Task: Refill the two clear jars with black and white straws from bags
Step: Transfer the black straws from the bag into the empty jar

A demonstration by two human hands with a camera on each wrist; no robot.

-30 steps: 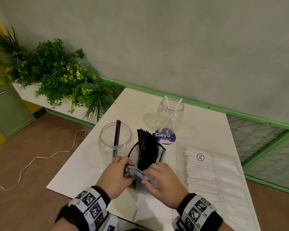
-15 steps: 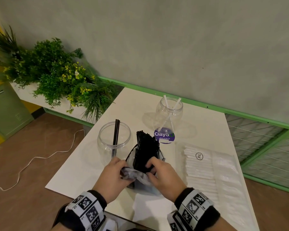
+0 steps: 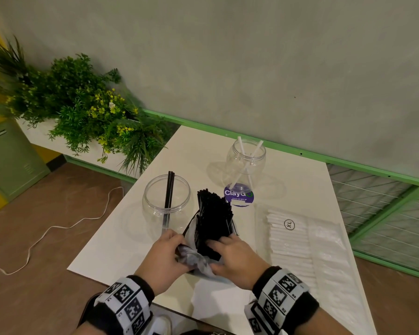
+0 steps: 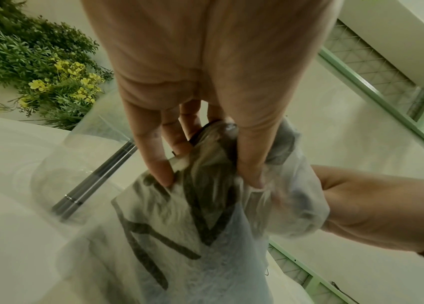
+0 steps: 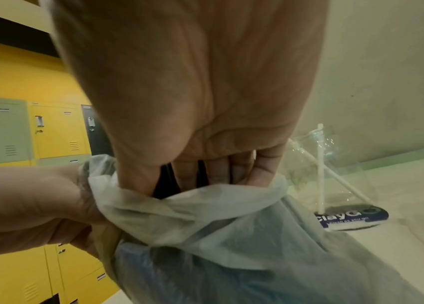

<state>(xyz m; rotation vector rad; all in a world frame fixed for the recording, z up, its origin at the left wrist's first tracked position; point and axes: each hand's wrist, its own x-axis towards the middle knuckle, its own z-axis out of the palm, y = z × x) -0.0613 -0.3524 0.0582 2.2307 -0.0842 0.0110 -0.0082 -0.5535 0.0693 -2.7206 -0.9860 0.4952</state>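
- The white table carries everything for the task; a planter of green foliage with yellow flowers stands off its far left corner, and a white cable trails over the brown floor.
- A flat clear bag of white straws, marked XL, lies along the table's right side, only in the head view.
- The bag of black straws sits at the near edge between both hands, its thin plastic bunched down; the black straw bundle stands upright out of it.
- The left clear jar holds 2 black straws leaning on its rim. The left wrist view shows the same 2 through blurred plastic.
- The far clear jar holds 2 crossed white straws and stands by a purple round ClayGo sticker; the right wrist view shows the sticker under the jar's base.
- The left hand grips the bunched bag; its wrist view shows thumb and fingers pinching the crumpled film.
- The right hand has curled fingers on the bundle's foot. Its wrist view shows the fingers reaching inside the bag's mouth against black straws, thumb outside on the film.
- Yellow and green lockers show fully only in the right wrist view.
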